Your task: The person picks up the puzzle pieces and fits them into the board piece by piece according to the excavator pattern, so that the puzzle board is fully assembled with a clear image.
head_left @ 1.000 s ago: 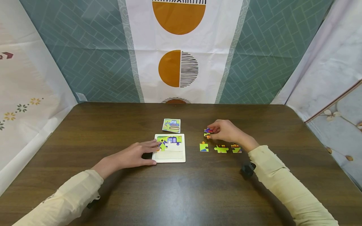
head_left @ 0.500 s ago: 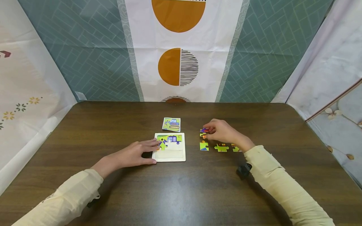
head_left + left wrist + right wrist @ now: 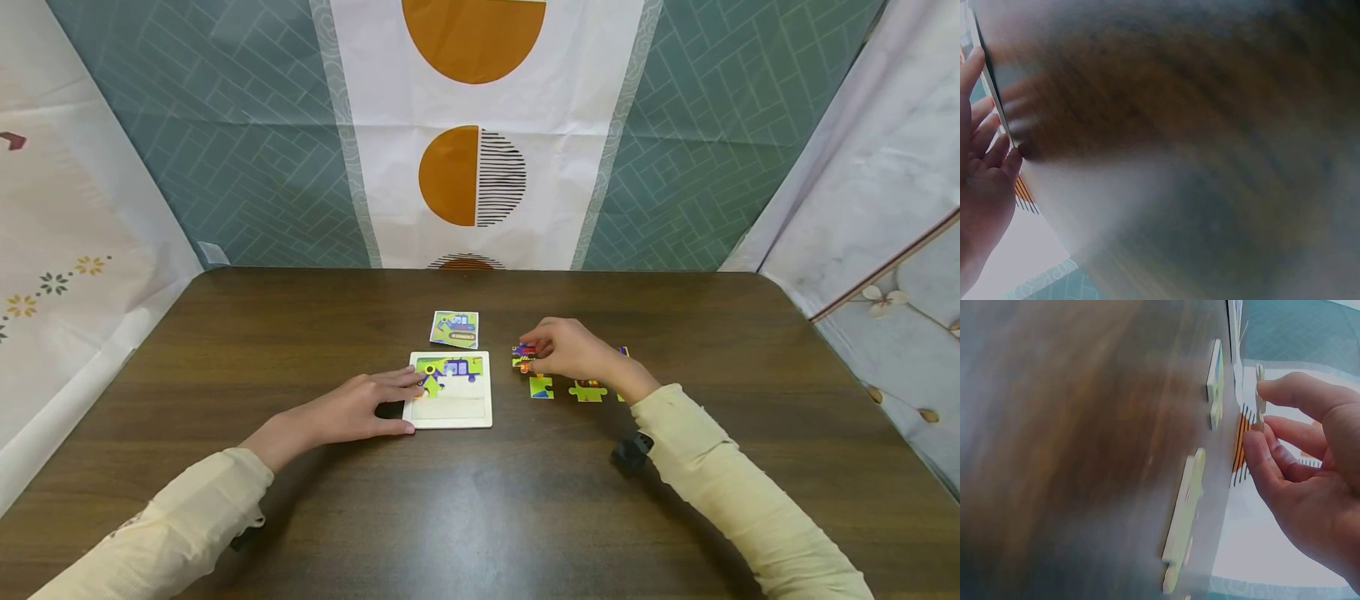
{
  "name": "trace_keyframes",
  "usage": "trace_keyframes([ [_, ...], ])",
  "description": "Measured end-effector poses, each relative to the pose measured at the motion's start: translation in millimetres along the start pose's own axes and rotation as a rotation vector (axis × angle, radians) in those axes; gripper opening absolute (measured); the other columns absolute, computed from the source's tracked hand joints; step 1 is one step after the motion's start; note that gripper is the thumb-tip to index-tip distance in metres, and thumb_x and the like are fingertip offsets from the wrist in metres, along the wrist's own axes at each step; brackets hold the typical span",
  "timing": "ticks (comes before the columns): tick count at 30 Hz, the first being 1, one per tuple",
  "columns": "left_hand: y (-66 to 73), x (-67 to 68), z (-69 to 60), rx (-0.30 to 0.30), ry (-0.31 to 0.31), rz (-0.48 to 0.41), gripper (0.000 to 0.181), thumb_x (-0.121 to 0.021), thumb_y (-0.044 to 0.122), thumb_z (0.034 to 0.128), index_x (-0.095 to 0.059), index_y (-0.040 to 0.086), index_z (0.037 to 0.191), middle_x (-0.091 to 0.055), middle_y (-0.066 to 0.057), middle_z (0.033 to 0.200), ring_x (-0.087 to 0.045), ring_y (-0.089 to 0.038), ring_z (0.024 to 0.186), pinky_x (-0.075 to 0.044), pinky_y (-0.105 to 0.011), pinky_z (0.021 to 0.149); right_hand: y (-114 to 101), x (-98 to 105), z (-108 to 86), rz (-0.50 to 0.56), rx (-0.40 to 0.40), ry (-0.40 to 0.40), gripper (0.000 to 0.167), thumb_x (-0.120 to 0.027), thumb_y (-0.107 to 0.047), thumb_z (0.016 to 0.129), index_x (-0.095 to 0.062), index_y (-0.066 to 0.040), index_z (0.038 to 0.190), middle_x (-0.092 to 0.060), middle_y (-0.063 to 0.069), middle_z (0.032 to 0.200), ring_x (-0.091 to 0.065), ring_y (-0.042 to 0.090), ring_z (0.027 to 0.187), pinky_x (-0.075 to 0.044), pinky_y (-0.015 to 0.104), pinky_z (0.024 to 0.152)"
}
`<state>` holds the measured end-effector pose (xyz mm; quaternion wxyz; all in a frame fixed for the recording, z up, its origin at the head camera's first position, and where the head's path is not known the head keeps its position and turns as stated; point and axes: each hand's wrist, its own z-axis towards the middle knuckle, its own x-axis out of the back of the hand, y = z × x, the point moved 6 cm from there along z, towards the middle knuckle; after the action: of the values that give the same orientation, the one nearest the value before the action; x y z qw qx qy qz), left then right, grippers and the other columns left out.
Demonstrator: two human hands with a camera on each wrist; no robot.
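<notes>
On the brown surface (image 3: 480, 500), the left hand (image 3: 363, 408) rests with fingers extended, thumb apart, at the left edge of a partly filled puzzle tray (image 3: 459, 410). Right of it lie a green-and-blue piece (image 3: 541, 388) and a wide green piece (image 3: 588, 392); slightly farther, the right hand (image 3: 573, 350) pinches a multicoloured piece (image 3: 522, 357). Beyond the tray lies a picture card (image 3: 455, 330).

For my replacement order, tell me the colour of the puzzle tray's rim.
The puzzle tray's rim is off-white; the head view shows it best.
</notes>
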<state>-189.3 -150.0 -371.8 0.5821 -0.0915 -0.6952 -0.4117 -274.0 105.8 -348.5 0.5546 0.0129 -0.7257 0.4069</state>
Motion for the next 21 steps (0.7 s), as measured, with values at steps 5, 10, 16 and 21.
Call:
trace_keyframes([
  [5,-0.3,0.0,-0.1,0.0,0.003,-0.002,0.057,-0.073,0.032,0.0871,-0.059,0.0,0.132,-0.046,-0.013,0.145,-0.037,-0.032,0.136,-0.038,-0.051,0.102,-8,-4,3.9,0.017,0.011,-0.012,0.042,-0.073,-0.008,0.08,-0.066,0.006,0.119,-0.061,0.008,0.099,-0.06,0.022,0.089,-0.054,0.033,0.08],
  [10,-0.8,-0.3,0.1,0.005,-0.003,-0.009,0.057,-0.073,0.033,0.0872,-0.058,0.0,0.132,-0.046,-0.013,0.145,-0.036,-0.032,0.137,-0.038,-0.051,0.102,-16,-9,9.1,0.006,0.008,-0.036,0.041,-0.074,-0.009,0.079,-0.067,0.004,0.118,-0.061,0.008,0.1,-0.059,0.02,0.088,-0.053,0.03,0.078],
  [16,-0.7,0.1,-0.2,0.009,-0.006,-0.015,0.057,-0.073,0.033,0.087,-0.059,0.001,0.132,-0.046,-0.013,0.145,-0.037,-0.032,0.136,-0.038,-0.051,0.102,-25,-14,13.7,-0.006,0.024,-0.056,0.04,-0.075,-0.01,0.079,-0.068,0.003,0.116,-0.061,0.007,0.098,-0.059,0.02,0.087,-0.053,0.029,0.079],
  [21,-0.3,0.2,0.1,0.017,-0.013,-0.016,0.058,-0.073,0.033,0.0869,-0.058,0.001,0.132,-0.046,-0.013,0.145,-0.036,-0.032,0.137,-0.038,-0.052,0.103,-29,-21,19.1,-0.007,0.037,-0.063,0.039,-0.075,-0.01,0.08,-0.068,0.003,0.116,-0.061,0.006,0.097,-0.059,0.02,0.087,-0.052,0.028,0.078],
])
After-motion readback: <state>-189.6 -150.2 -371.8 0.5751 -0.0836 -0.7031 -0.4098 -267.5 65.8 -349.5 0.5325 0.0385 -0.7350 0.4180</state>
